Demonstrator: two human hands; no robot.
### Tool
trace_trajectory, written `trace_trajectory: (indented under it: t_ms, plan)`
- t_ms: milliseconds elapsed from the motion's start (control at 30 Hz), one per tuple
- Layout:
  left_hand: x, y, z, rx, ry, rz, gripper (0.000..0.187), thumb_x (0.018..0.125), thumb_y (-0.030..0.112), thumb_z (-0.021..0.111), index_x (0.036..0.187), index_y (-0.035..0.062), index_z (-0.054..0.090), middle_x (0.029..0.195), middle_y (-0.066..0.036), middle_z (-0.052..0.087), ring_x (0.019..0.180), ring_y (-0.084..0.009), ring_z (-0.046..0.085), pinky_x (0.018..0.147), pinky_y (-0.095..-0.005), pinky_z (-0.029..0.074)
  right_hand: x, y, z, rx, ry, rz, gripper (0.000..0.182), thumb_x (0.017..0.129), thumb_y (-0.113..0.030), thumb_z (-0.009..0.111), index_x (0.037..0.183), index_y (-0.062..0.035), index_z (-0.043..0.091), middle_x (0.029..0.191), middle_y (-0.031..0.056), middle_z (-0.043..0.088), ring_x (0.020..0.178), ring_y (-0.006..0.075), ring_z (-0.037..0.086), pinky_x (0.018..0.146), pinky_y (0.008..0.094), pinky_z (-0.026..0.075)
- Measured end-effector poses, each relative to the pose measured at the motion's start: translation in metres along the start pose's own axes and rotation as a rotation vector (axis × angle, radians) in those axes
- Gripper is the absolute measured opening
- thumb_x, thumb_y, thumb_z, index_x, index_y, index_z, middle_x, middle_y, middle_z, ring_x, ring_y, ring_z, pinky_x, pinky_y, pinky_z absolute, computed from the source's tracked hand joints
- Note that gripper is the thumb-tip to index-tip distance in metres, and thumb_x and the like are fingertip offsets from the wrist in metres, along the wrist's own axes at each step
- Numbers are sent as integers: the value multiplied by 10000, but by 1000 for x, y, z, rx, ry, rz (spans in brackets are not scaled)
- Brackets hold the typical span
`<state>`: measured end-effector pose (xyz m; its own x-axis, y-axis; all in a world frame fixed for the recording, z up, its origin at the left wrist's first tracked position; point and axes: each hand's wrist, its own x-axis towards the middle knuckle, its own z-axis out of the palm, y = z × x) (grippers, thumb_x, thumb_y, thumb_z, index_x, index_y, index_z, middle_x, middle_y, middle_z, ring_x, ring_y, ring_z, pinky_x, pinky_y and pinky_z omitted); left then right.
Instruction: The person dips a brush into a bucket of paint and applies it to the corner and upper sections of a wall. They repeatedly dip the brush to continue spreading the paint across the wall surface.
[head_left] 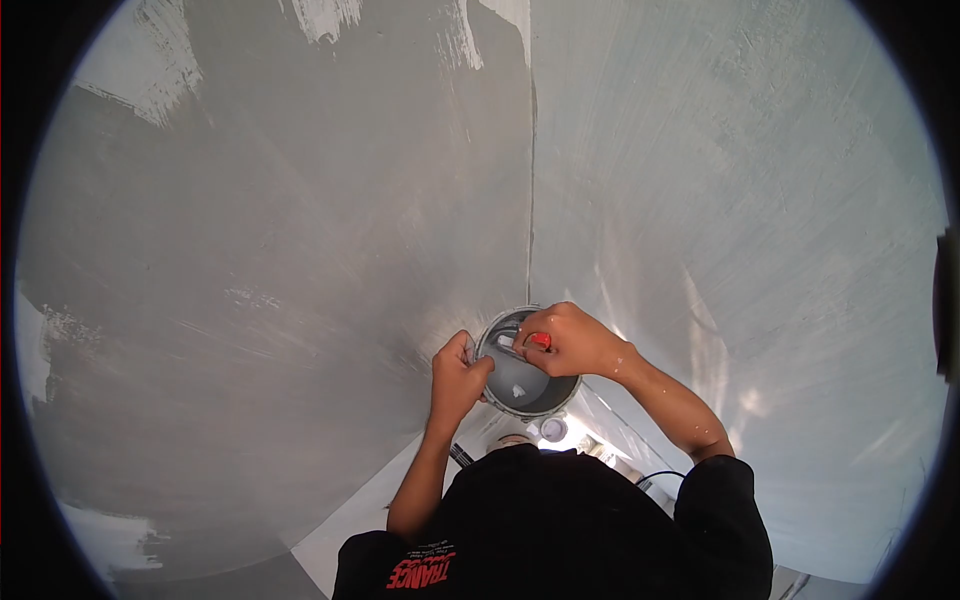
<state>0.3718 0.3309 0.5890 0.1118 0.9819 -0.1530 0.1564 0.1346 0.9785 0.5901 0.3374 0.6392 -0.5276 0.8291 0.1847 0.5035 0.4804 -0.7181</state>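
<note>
My left hand (461, 377) grips the left rim of a round bucket (557, 394), its thumb over the edge. Grey liquid paint (512, 374) lies inside, with a bright reflection on its surface. From the right, my right hand (578, 343) reaches over the bucket, fingers closed around a paintbrush (541, 340) with a red handle. The brush's pale metal band shows near the bucket's inner wall, and its bristles are mostly hidden. White paint specks dot my right wrist and forearm.
Grey-coated walls (330, 220) meet at a vertical corner seam (531, 190) ahead of me. Uncoated white patches (140, 60) show at the upper left and left edge. Below the bucket, a small round white container (553, 430) and other items sit on the bright floor.
</note>
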Motion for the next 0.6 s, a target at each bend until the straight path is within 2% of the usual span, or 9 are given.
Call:
trace_trajectory:
  t_ms: [100,167,200,267,367,400,500,600]
  plan:
    - [-4,1,1,63,40,24,237,761,6,646,714,23,415,568,-39,471,464,-101,482,386,-311,417,7,-1,-5,82,-144,130,151,763,-64,702,880,-3,776,807,163,750,662,277,693,686,340,553]
    - [1,-18,-3,145,66,115,242,767,6,658,727,20,420,563,-57,474,478,-105,479,423,-315,400,12,-2,-2,107,-236,206,142,773,-63,713,885,-5,778,810,148,756,669,251,703,696,330,556]
    - [2,-23,-5,184,74,154,244,769,6,664,733,19,423,561,-66,476,485,-106,477,442,-317,391,12,2,5,164,-198,213,129,782,-69,710,873,-4,773,775,142,742,652,240,697,675,326,549]
    - [-3,-23,-6,242,109,240,237,780,-19,649,745,26,419,586,-21,436,524,-67,423,451,-292,349,12,10,15,275,-112,221,111,800,-81,705,850,-1,763,705,130,715,620,217,684,633,318,533]
    - [-1,-34,-2,234,161,275,239,787,-37,640,754,31,413,605,7,390,576,-45,358,481,-278,292,7,21,31,560,-122,414,106,824,-56,710,881,8,772,745,90,735,658,134,695,640,281,555]
    - [-2,-34,4,237,181,248,241,788,-39,639,755,32,411,607,9,377,592,-44,339,493,-277,274,3,26,32,635,-120,424,104,827,-42,704,883,17,768,760,89,735,665,132,697,645,274,563]
    - [-2,-49,3,268,207,287,258,770,-21,684,785,22,429,562,-67,438,515,-93,443,468,-306,346,-2,31,42,763,-87,461,104,833,-9,683,887,37,759,799,89,736,681,129,702,660,262,583]
    - [8,-65,2,244,208,287,269,780,-30,678,784,29,416,574,-36,398,526,-71,398,464,-294,320,1,43,53,835,-71,510,114,831,4,660,885,45,752,815,91,736,687,132,704,670,265,592]
